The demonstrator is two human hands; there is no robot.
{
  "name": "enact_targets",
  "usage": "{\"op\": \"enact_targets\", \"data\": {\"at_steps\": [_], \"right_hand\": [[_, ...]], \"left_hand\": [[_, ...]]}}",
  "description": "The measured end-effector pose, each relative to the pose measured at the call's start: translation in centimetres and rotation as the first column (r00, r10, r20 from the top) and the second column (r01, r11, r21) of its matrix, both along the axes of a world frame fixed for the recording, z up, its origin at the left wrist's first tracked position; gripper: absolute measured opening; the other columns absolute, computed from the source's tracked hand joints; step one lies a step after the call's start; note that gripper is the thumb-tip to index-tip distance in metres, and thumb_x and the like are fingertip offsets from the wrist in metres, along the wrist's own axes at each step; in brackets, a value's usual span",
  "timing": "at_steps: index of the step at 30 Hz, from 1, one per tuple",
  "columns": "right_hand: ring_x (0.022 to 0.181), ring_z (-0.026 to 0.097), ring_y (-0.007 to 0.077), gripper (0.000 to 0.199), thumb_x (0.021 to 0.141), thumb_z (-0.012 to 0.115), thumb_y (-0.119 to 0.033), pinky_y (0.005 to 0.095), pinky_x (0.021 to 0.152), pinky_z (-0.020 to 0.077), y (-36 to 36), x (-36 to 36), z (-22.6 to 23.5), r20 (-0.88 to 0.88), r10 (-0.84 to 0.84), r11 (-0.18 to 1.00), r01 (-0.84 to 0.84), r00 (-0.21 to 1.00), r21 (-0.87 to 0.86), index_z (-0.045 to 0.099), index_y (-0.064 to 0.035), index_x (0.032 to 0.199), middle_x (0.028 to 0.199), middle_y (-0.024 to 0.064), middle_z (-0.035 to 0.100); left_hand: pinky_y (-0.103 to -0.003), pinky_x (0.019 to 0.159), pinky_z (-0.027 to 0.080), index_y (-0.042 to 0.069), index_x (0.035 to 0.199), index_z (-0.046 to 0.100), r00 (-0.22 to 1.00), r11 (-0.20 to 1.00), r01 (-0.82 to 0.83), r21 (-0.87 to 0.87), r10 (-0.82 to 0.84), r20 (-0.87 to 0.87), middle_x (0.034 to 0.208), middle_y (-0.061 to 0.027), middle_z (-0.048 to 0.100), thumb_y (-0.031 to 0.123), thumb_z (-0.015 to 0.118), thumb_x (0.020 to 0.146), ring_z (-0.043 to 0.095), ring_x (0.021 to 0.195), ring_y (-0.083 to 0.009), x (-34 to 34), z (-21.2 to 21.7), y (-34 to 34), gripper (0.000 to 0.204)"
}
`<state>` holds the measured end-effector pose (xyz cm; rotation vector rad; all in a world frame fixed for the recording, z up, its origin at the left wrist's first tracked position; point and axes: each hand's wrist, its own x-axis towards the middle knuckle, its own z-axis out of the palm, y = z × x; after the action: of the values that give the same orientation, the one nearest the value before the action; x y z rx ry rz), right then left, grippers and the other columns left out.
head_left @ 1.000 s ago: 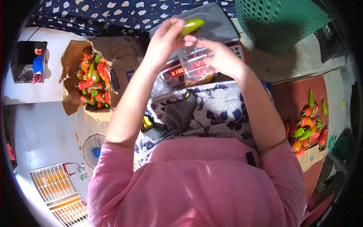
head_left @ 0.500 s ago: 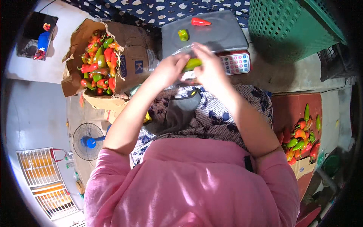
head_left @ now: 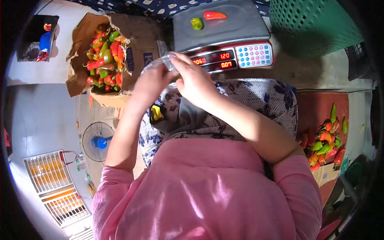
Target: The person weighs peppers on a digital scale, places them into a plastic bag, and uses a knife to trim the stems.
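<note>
Just in front of the scale, my two hands work close together at a clear plastic bag (head_left: 162, 60). My left hand (head_left: 153, 83) is blurred, curled inward beside the bag's film; what its fingers hold is hidden. My right hand (head_left: 195, 82) pinches the bag's edge, fingers bent toward the left hand. A sliver of something green shows between the hands, too little to name. Behind them stands a digital scale (head_left: 256, 56) with a lit red display and keypad. On its grey pan (head_left: 240, 30) lie a green pepper (head_left: 197, 23) and a red pepper (head_left: 215, 15).
At the left, an open cardboard box (head_left: 138, 44) holds many red and green peppers (head_left: 106, 60). A green perforated basket (head_left: 312, 24) stands far right. More peppers (head_left: 326, 140) lie on a red surface (head_left: 316, 104) at the right. A fan (head_left: 99, 141) stands lower left.
Both hands have moved left and slightly nearer, uncovering the scale's display. The green pepper that was between them is no longer clearly visible. The view has shifted slightly.
</note>
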<state>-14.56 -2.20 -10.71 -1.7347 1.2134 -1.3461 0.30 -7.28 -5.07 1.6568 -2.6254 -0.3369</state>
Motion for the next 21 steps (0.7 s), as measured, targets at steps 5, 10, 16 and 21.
{"op": "enact_targets", "data": {"at_steps": [5,10,16,21], "right_hand": [[0.095,0.063,0.0310,0.054,0.073,0.053,0.004,0.0385,0.082,0.0524,1.8,1.4,-0.7,-0.220,0.102,0.995,-0.104,0.970,0.002,0.047,0.0043,0.126,0.142,0.0134,0.039],[0.087,0.062,0.0320,0.054,0.074,0.054,-0.001,0.0390,0.075,0.0525,4.5,3.0,-0.8,-0.308,0.231,0.966,-0.256,0.923,-0.040,0.047,0.0046,0.127,0.143,0.0119,0.038],[0.105,0.058,0.0297,0.058,0.075,0.054,-0.001,0.0380,0.086,0.0499,3.9,1.6,-1.5,-0.186,0.310,0.947,-0.320,0.933,-0.028,0.045,0.0019,0.131,0.143,0.0114,0.037],[0.099,0.061,0.0282,0.051,0.076,0.053,-0.001,0.0351,0.086,0.0491,3.7,1.4,-2.2,-0.115,0.205,0.948,-0.227,0.972,-0.223,0.050,0.0028,0.126,0.134,0.0138,0.048]], "left_hand": [[-0.043,0.089,0.045,0.002,0.116,0.056,0.918,0.797,0.395,0.456,-0.354,-0.177,0.107,-0.0245,0.062,0.013,0.053,0.083,0.059,0.101,-0.0364,0.8,-4.1,1.1,0.034],[-0.036,0.073,0.048,0.007,0.119,0.058,0.968,0.718,-0.017,0.696,0.187,-0.169,0.091,-0.0121,0.062,0.023,0.059,0.085,0.059,0.082,-0.0260,0.7,-7.6,-1.3,0.038],[-0.034,0.078,0.047,0.006,0.116,0.061,0.839,0.756,-0.050,0.652,0.386,-0.383,0.089,-0.0070,0.065,0.022,0.067,0.084,0.060,0.085,-0.0206,-3.0,-10.6,0.3,0.036],[-0.032,0.080,0.048,0.006,0.118,0.060,0.809,0.951,0.295,0.097,-0.194,-0.554,0.098,-0.0076,0.064,0.023,0.068,0.083,0.060,0.087,-0.0197,-3.8,-13.8,0.7,0.040]]}}
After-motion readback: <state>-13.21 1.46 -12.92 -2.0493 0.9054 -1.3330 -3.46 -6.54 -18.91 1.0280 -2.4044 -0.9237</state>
